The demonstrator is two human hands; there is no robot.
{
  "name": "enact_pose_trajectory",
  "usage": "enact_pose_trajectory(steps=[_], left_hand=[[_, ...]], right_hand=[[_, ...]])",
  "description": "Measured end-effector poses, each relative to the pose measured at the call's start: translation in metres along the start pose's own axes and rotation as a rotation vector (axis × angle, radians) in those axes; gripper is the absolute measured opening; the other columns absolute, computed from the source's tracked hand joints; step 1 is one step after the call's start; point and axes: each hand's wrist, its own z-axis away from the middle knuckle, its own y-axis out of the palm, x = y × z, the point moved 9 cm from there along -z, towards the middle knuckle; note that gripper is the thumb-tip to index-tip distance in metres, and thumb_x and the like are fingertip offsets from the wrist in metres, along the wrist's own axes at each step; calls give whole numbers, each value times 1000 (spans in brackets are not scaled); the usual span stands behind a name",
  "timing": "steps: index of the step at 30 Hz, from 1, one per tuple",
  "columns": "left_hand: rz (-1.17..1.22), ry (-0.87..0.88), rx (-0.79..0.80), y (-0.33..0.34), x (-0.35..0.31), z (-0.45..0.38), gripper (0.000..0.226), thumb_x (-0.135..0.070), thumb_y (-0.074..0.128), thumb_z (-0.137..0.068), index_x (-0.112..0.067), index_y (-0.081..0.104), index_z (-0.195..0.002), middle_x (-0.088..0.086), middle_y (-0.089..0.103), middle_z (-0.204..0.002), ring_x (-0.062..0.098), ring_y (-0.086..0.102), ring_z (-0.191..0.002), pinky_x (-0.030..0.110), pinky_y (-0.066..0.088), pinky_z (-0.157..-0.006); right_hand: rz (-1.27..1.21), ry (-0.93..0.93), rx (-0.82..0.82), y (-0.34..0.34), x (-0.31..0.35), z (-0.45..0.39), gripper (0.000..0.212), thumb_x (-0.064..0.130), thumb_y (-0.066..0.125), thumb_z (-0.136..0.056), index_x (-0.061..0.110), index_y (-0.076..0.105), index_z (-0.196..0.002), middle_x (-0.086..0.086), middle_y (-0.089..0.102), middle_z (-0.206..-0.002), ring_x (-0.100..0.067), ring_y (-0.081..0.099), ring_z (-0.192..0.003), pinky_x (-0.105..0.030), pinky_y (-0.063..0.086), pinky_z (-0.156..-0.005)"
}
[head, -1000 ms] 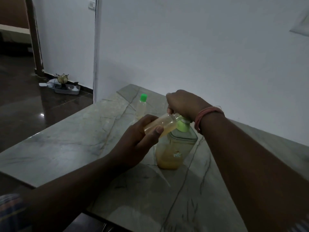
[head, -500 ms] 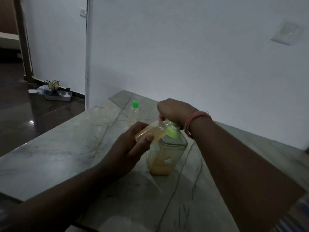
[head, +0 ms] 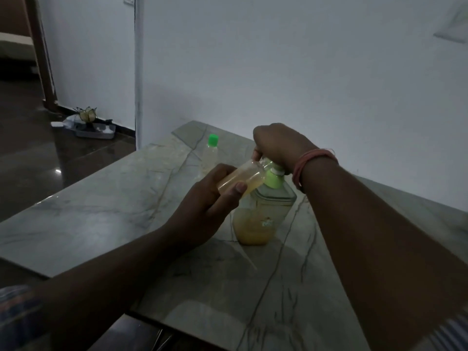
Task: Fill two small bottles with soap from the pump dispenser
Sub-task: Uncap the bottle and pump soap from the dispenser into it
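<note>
The left hand grips a small bottle tilted, mouth at the pump at table centre; the right hand curls over the pump head. Light, probably soap-slick: hold its middle. Capped bottle stands at 11 o'clock.

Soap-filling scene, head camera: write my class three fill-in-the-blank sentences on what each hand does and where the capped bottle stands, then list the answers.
1. The left hand grips a small bottle, held ____ rather than upright.
2. The right hand rests on top of the pump ____.
3. The capped bottle standing behind has a ____ cap.

Answers: tilted; dispenser; green
</note>
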Motion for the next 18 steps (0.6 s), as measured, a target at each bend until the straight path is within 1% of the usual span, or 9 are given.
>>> enact_pose_trajectory(steps=[2,4,6,8,9,11,13,15,18], left_hand=[[-1,14,-7,0,-1,-1,41,-51,48,-93,-18,55,-115,-4,60,-81,6,56,-62,22,41,-52],[-9,7,-7,-1,-1,0,41,-52,48,-93,-18,56,-114,-6,60,-79,5,56,-61,21,41,-51],[-21,-6,-6,-2,-1,0,40,-56,47,-92,-23,56,-112,-8,61,-78,5,56,-60,23,41,-52],[-21,-14,1,-2,0,2,41,-58,48,-90,-25,56,-113,-10,61,-77,5,55,-60,25,41,-52],[-19,-16,9,0,1,3,41,-57,48,-90,-24,56,-114,-12,61,-78,5,56,-60,24,41,-52],[-31,-16,16,2,2,1,39,-55,48,-92,-24,55,-115,-14,60,-79,5,57,-61,23,41,-52],[-37,-11,8,2,2,-1,37,-55,48,-92,-26,54,-114,-14,61,-79,5,57,-61,23,42,-51],[-11,-10,-5,0,2,-1,38,-57,48,-91,-27,55,-113,-12,61,-79,6,57,-61,24,43,-51],[-18,-21,2,2,0,0,40,-61,47,-87,-30,54,-112,-13,62,-79,7,57,-59,26,44,-50]], right_hand=[[-40,29,-7,1,-1,0,33,7,35,-101,-2,58,-124,-21,57,-127,-32,56,-106,-35,45,-87],[-54,15,25,6,3,1,35,10,33,-100,-2,56,-124,-21,55,-130,-34,53,-119,-37,44,-94],[-49,24,32,5,5,-1,31,12,32,-97,3,62,-102,-19,58,-128,-30,56,-108,-35,43,-91],[-52,-2,-6,0,9,-4,29,14,32,-94,10,58,-80,-17,61,-122,-25,53,-91,-32,41,-84],[-58,1,-14,-3,8,-2,30,16,33,-94,9,60,-82,-16,63,-120,-24,53,-89,-31,42,-82],[-65,4,-38,-5,4,-1,35,13,33,-97,1,65,-102,-16,62,-119,-26,55,-93,-31,43,-82],[-56,26,-15,-1,1,-1,33,8,34,-100,3,61,-119,-18,60,-123,-25,51,-93,-30,40,-79],[-50,31,25,5,2,-1,34,8,35,-101,5,58,-125,-18,58,-127,-25,49,-93,-30,41,-80],[-47,-4,42,3,3,-2,34,9,34,-100,2,59,-122,-19,59,-124,-23,46,-91,-31,41,-82]])
